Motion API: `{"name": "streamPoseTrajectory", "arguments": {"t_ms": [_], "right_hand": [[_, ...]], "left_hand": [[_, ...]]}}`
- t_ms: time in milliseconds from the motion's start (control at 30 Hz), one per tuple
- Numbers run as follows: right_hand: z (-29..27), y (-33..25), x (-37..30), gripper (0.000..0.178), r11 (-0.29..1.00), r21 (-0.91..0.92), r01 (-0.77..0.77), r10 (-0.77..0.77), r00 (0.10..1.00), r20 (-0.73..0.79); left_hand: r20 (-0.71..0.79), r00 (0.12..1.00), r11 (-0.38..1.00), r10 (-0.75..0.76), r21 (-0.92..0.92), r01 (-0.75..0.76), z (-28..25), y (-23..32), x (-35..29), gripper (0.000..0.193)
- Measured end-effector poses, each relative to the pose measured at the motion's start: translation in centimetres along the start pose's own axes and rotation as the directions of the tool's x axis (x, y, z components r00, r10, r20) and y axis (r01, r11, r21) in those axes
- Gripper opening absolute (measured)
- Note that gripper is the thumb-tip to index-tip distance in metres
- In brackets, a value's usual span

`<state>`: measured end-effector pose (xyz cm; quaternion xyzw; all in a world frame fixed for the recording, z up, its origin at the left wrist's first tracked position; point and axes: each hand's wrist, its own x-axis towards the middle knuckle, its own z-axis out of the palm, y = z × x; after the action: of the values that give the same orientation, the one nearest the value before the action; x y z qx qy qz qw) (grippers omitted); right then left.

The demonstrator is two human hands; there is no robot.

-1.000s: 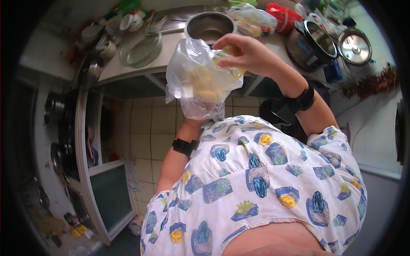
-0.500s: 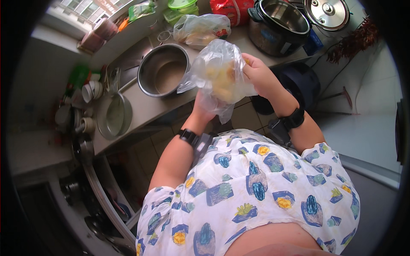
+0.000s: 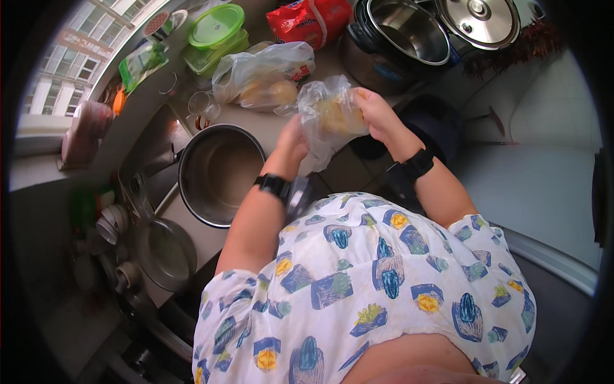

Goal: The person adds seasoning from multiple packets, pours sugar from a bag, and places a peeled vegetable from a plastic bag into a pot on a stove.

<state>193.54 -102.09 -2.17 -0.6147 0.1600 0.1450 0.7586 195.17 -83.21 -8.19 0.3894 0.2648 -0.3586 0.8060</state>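
Observation:
Between my two hands hangs a clear plastic bag (image 3: 332, 115) with yellowish pieces inside; their kind is too blurred to tell. The fingers of my left hand (image 3: 293, 139) are closed on the bag's left side. My right hand (image 3: 378, 115) pinches its upper right edge. Just left of my left hand stands a deep steel pot (image 3: 220, 176) with cloudy, brownish contents at its bottom. Behind the bag, a second plastic bag (image 3: 262, 73) holding round yellowish things lies on the counter.
A pressure cooker pot (image 3: 384, 57) stands at the back right beside its steel lid (image 3: 480, 19). Red package (image 3: 310, 22) and green-lidded boxes (image 3: 217, 29) line the back. A glass (image 3: 203, 105), a steel pan (image 3: 167, 253) and stacked bowls (image 3: 112, 223) sit left.
The view has shifted, so the counter things appear lower and further left. Both hands still hold the bag, which has come nearer the second bag in the picture.

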Motion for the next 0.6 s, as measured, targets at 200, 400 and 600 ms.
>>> {"name": "streamPoseTrajectory", "arguments": {"t_ms": [200,400,600], "right_hand": [[0.4,3.7,0.4,0.023,0.988,0.031,-0.153,0.15,0.986,0.072],[-0.3,5.2,0.5,0.026,0.928,-0.348,-0.133,0.16,0.986,0.048],[-5.2,7.0,1.6,0.021,0.995,0.005,-0.102,0.102,0.983,-0.151]], "left_hand": [[0.321,0.444,0.312,0.836,0.387,-0.868,6.5,3.1,-5.1,0.029],[0.711,0.702,-0.584,0.035,0.585,-0.563,4.1,4.2,0.4,0.033],[0.724,0.643,-0.848,0.251,0.485,-0.214,-0.5,4.6,2.8,0.039]]}}
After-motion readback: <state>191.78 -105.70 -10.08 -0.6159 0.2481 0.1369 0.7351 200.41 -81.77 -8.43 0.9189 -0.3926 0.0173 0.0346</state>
